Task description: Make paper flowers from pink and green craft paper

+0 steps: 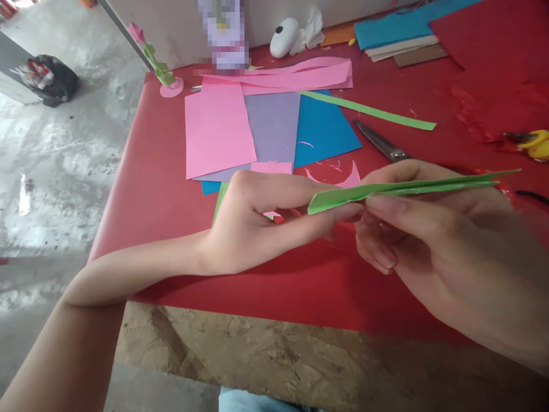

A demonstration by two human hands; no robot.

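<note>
A folded green paper strip (412, 187) is held level above the red table cover (163, 189). My left hand (261, 220) pinches its left end between thumb and fingers. My right hand (433, 240) grips the strip's middle, thumb on top, fingers curled below. Under my left hand lie another green paper piece (220, 200) and small pink scraps.
Pink (217, 129), purple (272, 126) and blue (323, 129) sheets lie behind my hands, with pink strips and a long green strip (369, 111). Scissors (384, 146) lie to the right of the sheets. A paper flower (160, 68) stands at the far left corner. Stacked paper fills the back right.
</note>
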